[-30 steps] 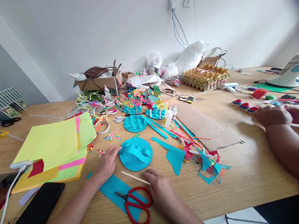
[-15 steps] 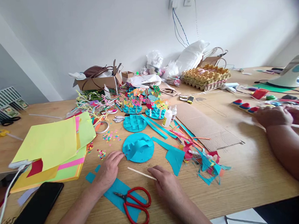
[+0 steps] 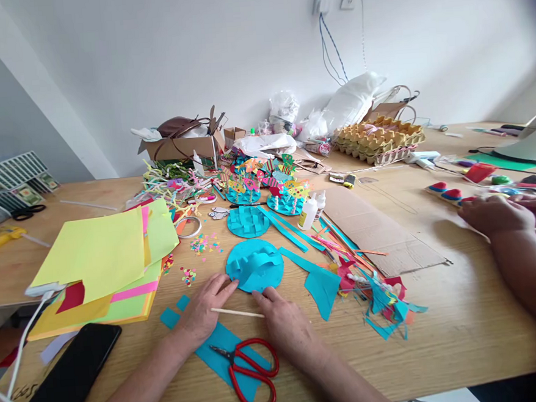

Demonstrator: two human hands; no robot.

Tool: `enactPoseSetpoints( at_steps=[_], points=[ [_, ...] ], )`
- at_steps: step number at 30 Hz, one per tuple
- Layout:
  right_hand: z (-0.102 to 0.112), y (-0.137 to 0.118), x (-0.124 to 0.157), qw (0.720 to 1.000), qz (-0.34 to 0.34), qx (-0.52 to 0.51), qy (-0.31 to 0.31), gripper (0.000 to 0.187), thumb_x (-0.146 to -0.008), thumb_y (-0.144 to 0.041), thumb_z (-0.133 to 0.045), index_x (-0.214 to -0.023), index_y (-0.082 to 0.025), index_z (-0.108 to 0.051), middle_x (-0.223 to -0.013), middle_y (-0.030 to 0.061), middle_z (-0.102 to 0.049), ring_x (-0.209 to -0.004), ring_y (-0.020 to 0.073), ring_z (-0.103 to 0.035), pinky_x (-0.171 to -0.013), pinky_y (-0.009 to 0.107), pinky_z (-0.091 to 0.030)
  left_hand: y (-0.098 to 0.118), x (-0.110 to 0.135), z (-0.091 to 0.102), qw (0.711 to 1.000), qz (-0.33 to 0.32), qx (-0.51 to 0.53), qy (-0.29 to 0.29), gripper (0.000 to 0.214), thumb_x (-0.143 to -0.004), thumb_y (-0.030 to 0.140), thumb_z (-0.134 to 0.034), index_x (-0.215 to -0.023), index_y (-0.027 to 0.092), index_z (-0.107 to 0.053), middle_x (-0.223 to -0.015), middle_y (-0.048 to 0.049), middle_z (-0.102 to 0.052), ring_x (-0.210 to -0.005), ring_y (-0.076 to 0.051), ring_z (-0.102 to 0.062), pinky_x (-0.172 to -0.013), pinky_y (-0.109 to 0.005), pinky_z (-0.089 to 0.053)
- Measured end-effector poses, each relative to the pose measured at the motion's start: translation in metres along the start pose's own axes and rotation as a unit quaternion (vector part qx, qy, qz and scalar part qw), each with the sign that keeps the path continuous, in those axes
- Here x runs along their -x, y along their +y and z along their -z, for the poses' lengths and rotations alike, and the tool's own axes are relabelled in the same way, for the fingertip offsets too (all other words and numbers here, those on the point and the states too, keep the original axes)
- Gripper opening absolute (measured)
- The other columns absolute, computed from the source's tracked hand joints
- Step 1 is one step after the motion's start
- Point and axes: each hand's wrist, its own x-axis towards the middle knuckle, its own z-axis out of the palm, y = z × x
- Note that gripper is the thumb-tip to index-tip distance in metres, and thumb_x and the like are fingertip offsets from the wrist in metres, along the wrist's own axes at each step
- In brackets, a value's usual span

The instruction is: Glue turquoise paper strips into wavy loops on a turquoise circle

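A round blue paper disc (image 3: 267,280) lies flat before me, with curled blue paper strips standing up from it. My left hand (image 3: 207,308) rests at its lower left rim, fingers stretched out and touching the edge. My right hand (image 3: 285,322) is closed on a thin pale stick (image 3: 239,313), its fingertips by the disc's lower edge. The stick points left, and its far end overlaps the left hand in view. Red-handled scissors (image 3: 255,373) lie open on a blue paper sheet (image 3: 219,357) between my forearms.
Behind stand another blue disc (image 3: 248,221), decorated fish pieces (image 3: 271,179) and glue bottles (image 3: 308,212). Paper scraps (image 3: 389,303) and cardboard (image 3: 384,232) lie right; coloured sheets (image 3: 92,244) and a black phone (image 3: 71,374) left. A co-worker's hands (image 3: 498,215) are far right.
My right hand has moved up and left to the disc's lower rim, bringing the stick closer to my left hand. The whole view has shifted slightly.
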Motion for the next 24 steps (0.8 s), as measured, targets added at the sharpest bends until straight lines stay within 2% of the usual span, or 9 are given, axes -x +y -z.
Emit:
enactPoseSetpoints(
  at_steps=[7,24],
  points=[
    [-0.0023,-0.0043,-0.0056,1.000,-0.015,0.005,0.000,0.047,-0.078,-0.006,-0.035,-0.120,-0.023,-0.046,-0.102,0.0061,-0.056,-0.068,0.0166,-0.062,-0.052,0.025,-0.038,0.0006,0.0007,-0.0023,1.000,0.009,-0.012,0.009,0.043,-0.086,0.012,-0.042,-0.124,0.030,-0.045,-0.117,-0.0054,-0.051,-0.111,-0.020,-0.046,-0.093,-0.039,-0.043],
    [-0.0021,-0.0056,-0.0041,0.999,-0.029,-0.012,-0.005,0.046,-0.081,-0.008,-0.031,-0.121,-0.026,-0.045,-0.106,0.0056,-0.056,-0.069,0.0180,-0.060,-0.053,0.025,-0.035,0.0047,-0.0023,0.0005,0.999,0.000,-0.029,0.036,0.039,-0.085,0.008,-0.039,-0.119,0.023,-0.050,-0.109,-0.0074,-0.055,-0.102,-0.020,-0.052,-0.087,-0.036,-0.048]
  ],
)
